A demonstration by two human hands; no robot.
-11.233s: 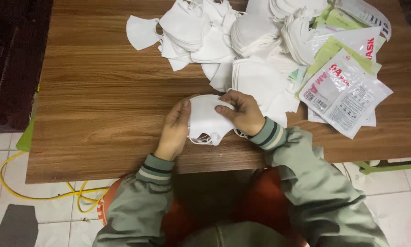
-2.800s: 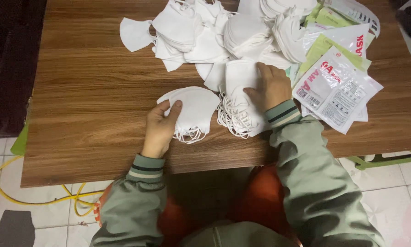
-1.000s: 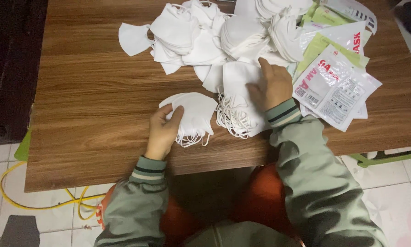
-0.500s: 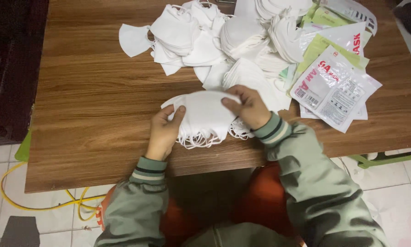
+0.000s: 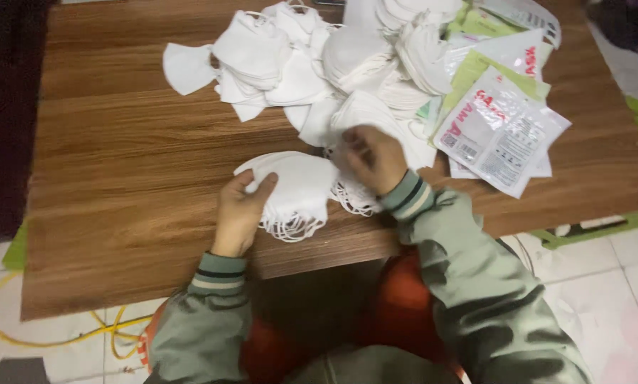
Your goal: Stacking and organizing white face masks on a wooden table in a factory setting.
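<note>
A small stack of folded white face masks (image 5: 297,188) lies near the front edge of the wooden table (image 5: 120,163), ear loops hanging off its near side. My left hand (image 5: 242,213) presses on the stack's left end, fingers spread over it. My right hand (image 5: 376,158) is blurred at the stack's right end, fingers curled on a white mask there. A loose heap of white masks (image 5: 312,64) covers the far middle of the table, just beyond my right hand.
Flat clear and green packets (image 5: 500,124) lie fanned at the right of the table. One single mask (image 5: 187,67) sits apart at the heap's left. A yellow cable (image 5: 56,334) runs on the tiled floor at the left. An orange-red seat shows under me.
Over the earlier frames my right hand reached into the heap, drew a mask back onto the stack, and now shifts slightly right at its end. My left hand stays on the stack.
</note>
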